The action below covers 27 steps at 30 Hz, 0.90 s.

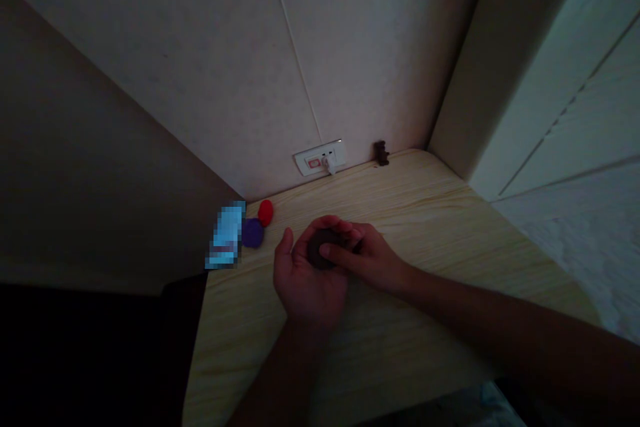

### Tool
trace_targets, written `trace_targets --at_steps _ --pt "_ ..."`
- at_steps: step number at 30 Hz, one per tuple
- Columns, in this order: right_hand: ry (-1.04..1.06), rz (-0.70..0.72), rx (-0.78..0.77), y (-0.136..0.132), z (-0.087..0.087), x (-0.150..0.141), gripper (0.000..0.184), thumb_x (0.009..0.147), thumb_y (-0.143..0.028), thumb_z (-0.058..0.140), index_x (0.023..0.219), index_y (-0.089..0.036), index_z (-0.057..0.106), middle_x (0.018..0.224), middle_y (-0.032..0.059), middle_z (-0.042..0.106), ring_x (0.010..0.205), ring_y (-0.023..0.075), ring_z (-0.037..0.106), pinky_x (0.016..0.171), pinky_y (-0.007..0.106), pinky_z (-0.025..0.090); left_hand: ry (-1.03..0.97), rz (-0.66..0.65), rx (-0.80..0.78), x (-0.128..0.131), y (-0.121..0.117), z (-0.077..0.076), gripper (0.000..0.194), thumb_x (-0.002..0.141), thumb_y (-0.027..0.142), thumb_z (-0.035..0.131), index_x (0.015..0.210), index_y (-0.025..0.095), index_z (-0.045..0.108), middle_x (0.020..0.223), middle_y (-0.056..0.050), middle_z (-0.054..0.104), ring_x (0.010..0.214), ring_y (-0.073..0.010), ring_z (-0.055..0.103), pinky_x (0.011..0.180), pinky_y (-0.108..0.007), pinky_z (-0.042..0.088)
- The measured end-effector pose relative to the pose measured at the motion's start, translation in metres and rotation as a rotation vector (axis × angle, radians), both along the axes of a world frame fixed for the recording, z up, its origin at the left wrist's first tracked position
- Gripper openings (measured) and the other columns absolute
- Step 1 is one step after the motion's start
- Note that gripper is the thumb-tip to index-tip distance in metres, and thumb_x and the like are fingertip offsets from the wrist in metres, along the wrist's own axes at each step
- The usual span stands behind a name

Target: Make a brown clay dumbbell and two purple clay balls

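A dark brown, round, flattened piece that looks like modelling clay (317, 253) lies in the palm and fingers of my left hand (313, 287). That hand is turned palm up, its fingers curled under and around the piece while its thumb stands apart. From the right, my right hand (373, 257) grips the same piece, thumb pressed on its top face. The fingers beneath are partly hidden. Beyond my left hand, a purple rounded flat piece (253, 233) and a red oval piece (266, 212) rest on the table, close together.
The pale wood-grain table (400, 340) meets the wall at the back. A blurred-out light blue item (226, 237) is at its left edge. A small dark brown figure (381, 153) stands by the wall, right of a socket (320, 158) with a white plug in it.
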State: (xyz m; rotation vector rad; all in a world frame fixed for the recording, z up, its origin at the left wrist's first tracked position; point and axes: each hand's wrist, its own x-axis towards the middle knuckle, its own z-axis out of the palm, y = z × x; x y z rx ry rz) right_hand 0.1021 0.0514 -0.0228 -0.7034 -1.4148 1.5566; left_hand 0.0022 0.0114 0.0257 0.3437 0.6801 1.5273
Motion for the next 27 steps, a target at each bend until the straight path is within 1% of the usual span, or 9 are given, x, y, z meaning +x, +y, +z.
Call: trace_targets --at_steps 6,10,12,16,21,27 --pt "-0.024 -0.005 0.038 -0.001 0.0006 0.0014 0.022 0.084 -0.038 0.072 0.078 -0.017 0.069 0.071 -0.0006 0.067 0.066 0.0138 0.062 0.06 0.023 0.051 0.014 0.003 0.005 0.0002 -0.0003 -0.0002 0.058 0.097 0.05 0.036 0.082 0.013 0.078 0.082 -0.013 0.073 0.081 -0.0238 0.069 0.091 -0.045 0.056" --pt "-0.041 -0.011 0.06 0.0003 0.0008 0.0022 0.021 0.084 -0.035 0.071 0.074 -0.017 0.067 0.067 -0.0014 0.064 0.063 0.0127 0.06 0.058 0.022 0.049 0.003 -0.008 0.002 0.0001 -0.0001 0.001 0.059 0.097 0.049 0.034 0.082 0.012 0.078 0.082 -0.013 0.073 0.08 -0.0237 0.07 0.09 -0.043 0.057" --pt "-0.042 -0.008 0.067 0.0008 0.0009 0.0025 0.022 0.085 -0.036 0.071 0.075 -0.017 0.067 0.069 -0.001 0.065 0.064 0.013 0.06 0.059 0.023 0.05 -0.004 -0.009 -0.011 0.0001 -0.0003 0.0023 0.06 0.098 0.049 0.034 0.083 0.011 0.078 0.083 -0.013 0.073 0.081 -0.0231 0.07 0.091 -0.043 0.056" --pt "-0.037 0.002 0.05 0.0006 0.0014 0.0028 0.023 0.086 -0.04 0.07 0.084 -0.017 0.07 0.075 0.0007 0.069 0.068 0.0148 0.063 0.063 0.025 0.053 0.011 0.011 -0.029 0.001 -0.0015 0.0043 0.06 0.097 0.052 0.035 0.086 0.012 0.078 0.087 -0.014 0.074 0.087 -0.0248 0.07 0.096 -0.047 0.053" --pt "-0.03 0.016 0.038 0.0001 0.0029 0.0036 0.023 0.086 -0.04 0.071 0.085 -0.017 0.071 0.076 0.0012 0.071 0.068 0.0146 0.064 0.06 0.023 0.052 0.024 0.033 -0.033 0.0016 -0.0029 0.0032 0.06 0.096 0.055 0.036 0.089 0.013 0.078 0.092 -0.015 0.074 0.094 -0.0286 0.069 0.099 -0.051 0.051" --pt "-0.03 0.026 0.024 0.0009 0.0054 0.0034 0.02 0.086 -0.036 0.071 0.083 -0.016 0.071 0.074 0.0005 0.07 0.065 0.0133 0.063 0.059 0.022 0.051 0.014 0.029 -0.022 0.0002 -0.0034 0.0014 0.06 0.096 0.054 0.036 0.091 0.012 0.078 0.094 -0.016 0.075 0.096 -0.0283 0.069 0.102 -0.051 0.05"
